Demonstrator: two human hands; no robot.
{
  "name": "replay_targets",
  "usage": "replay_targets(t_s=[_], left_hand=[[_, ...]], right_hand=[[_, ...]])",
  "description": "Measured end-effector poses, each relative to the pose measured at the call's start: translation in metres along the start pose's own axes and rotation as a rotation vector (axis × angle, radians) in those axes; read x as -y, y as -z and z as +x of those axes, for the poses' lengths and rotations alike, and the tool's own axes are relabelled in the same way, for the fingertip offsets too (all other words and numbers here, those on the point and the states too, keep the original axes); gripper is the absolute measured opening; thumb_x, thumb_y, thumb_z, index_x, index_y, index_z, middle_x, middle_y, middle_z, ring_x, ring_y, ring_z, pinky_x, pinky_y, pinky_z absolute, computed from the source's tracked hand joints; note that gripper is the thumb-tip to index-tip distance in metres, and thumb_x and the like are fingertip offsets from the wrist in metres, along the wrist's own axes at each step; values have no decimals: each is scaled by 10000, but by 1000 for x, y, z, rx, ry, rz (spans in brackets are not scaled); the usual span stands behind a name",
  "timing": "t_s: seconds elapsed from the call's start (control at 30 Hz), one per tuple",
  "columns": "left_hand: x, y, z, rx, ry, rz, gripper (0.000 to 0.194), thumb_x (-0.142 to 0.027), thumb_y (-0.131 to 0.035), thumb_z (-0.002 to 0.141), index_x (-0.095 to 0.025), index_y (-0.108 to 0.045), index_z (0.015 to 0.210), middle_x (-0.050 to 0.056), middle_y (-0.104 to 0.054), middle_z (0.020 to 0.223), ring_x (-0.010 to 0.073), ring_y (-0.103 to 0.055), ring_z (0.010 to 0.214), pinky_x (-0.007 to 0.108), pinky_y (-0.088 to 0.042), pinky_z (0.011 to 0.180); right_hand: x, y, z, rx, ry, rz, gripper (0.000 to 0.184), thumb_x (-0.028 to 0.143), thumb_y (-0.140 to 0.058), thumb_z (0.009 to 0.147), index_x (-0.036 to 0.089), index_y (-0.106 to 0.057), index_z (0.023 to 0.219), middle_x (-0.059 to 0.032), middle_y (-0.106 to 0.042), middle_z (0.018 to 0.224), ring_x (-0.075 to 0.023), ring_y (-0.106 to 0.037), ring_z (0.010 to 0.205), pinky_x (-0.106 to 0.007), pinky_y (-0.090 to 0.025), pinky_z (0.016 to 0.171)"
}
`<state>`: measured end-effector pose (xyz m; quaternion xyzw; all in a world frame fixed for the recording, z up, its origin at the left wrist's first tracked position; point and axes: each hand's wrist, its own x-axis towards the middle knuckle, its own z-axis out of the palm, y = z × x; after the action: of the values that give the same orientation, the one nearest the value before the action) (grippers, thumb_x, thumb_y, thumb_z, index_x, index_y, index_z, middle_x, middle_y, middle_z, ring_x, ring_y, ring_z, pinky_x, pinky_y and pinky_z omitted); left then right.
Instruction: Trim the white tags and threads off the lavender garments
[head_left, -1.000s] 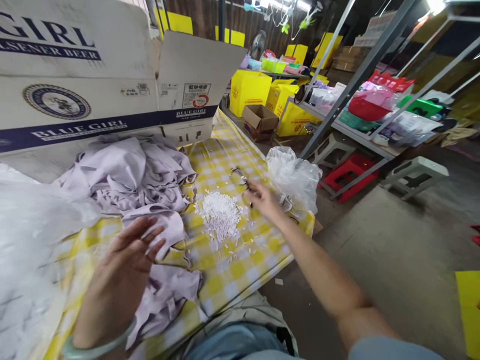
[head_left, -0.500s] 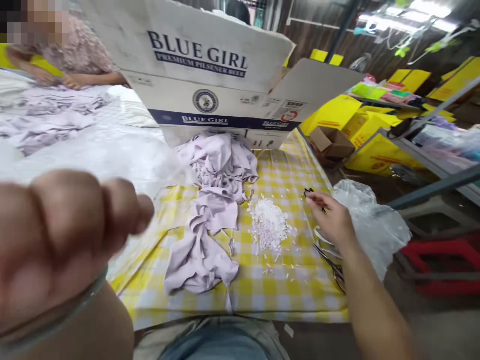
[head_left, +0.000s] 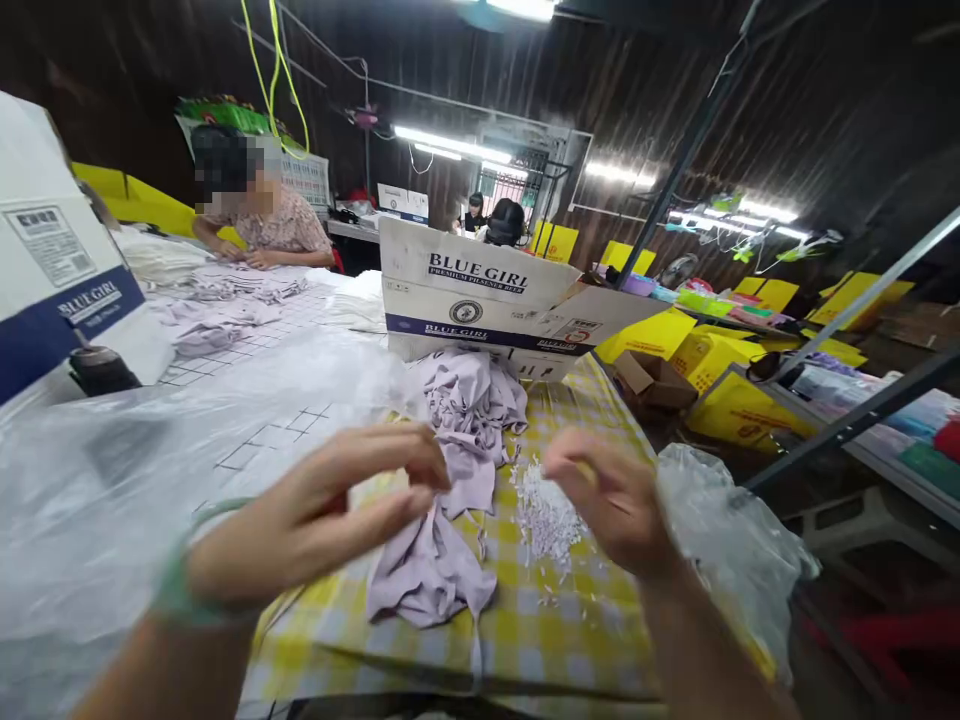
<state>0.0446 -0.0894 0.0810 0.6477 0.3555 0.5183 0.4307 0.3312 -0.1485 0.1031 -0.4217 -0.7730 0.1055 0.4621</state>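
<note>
My left hand (head_left: 330, 500), with a pale green bangle (head_left: 184, 575) at the wrist, hovers over the left side of the table. Its thumb and fingers are apart, with nothing visible between them. Partly behind it, a crumpled lilac garment (head_left: 431, 575) with a thin strap lies on the yellow checked cloth (head_left: 540, 640). More lilac garments (head_left: 469, 400) are heaped beyond. My right hand (head_left: 611, 500) is above the right edge of a pile of small white pieces (head_left: 547, 515). Its fingers are curled and blurred; whether anything is in them is hidden.
A white beer carton (head_left: 480, 300) stands behind the heap, another carton (head_left: 82, 270) at far left. Clear plastic sheeting (head_left: 150, 460) covers the left side; a clear plastic bag (head_left: 727, 540) hangs at the right edge. A co-worker (head_left: 262, 220) sits across with lilac fabric.
The view has tilted up. My left hand has gone from a loose fist close to the camera to open over the table. My right hand has moved left, away from the small black item.
</note>
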Motion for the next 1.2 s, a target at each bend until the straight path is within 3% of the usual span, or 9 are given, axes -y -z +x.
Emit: replay_targets(t_s=[0.07,0.2,0.43,0.57,0.77,0.83,1.0,1.1,1.2], left_hand=[[25,-13,8,318,-21,279,135,-375,-700,714,-240,-699,706,56,-664,742,236,-623,728,337,-506,691],[102,-31,-20,432,93,501,225,-341,-507,850,-212,-679,784,63,-657,768,202,-593,674,312,-454,626],[152,-47,-37,132,138,626,292,-312,-667,723,-170,-640,977,118,-638,962,255,-611,831,353,-464,743],[153,-39,-6,126,188,597,41,-211,-589,751,-191,-623,763,15,-600,690,173,-553,658,280,-410,641],[104,-10,25,-353,58,259,168,-299,-582,866,-133,-563,888,-23,-545,785,93,-472,693,229,-391,666],[84,-11,19,-284,48,141,214,-338,-591,888,-129,-560,856,-33,-525,754,82,-450,676,224,-378,655],[69,-32,-16,207,261,45,304,-462,-625,853,-166,-598,792,5,-570,710,128,-513,638,240,-414,569],[80,-34,-21,71,320,4,297,-462,-656,834,-179,-575,791,-16,-550,666,101,-484,572,210,-382,495],[87,-26,-6,-28,375,-115,274,-415,-674,830,-182,-535,791,-49,-507,631,67,-428,514,183,-325,444]], right_hand=[[-47,-48,-9,57,-249,-63,157,274,-525,916,207,-606,799,-20,-616,755,-154,-579,702,-279,-464,648],[-118,-121,-37,-14,-474,-185,84,265,-595,823,185,-577,807,-13,-589,763,-151,-540,695,-289,-463,698],[-161,-138,-14,-92,-553,-181,232,273,-713,710,184,-551,849,-83,-591,947,-235,-530,990,-407,-390,962],[-168,-119,3,-72,-572,-40,123,290,-557,840,207,-490,778,-32,-610,792,-178,-596,820,-352,-461,860],[-133,-79,10,-213,-496,376,184,399,-496,915,223,-459,875,-19,-630,871,-138,-615,857,-320,-478,868],[-108,-87,-2,-112,-525,411,228,426,-596,864,222,-498,893,-27,-615,933,-146,-593,879,-323,-477,862],[-63,-148,-58,374,-533,359,661,338,-791,674,247,-491,1256,-53,-605,1149,-194,-574,968,-328,-458,844],[-70,-164,-81,302,-640,254,211,198,-590,784,197,-638,989,-10,-631,853,-164,-573,789,-283,-443,732],[-89,-146,-77,166,-795,341,165,184,-527,771,183,-638,892,18,-600,738,-131,-544,656,-248,-433,633]])
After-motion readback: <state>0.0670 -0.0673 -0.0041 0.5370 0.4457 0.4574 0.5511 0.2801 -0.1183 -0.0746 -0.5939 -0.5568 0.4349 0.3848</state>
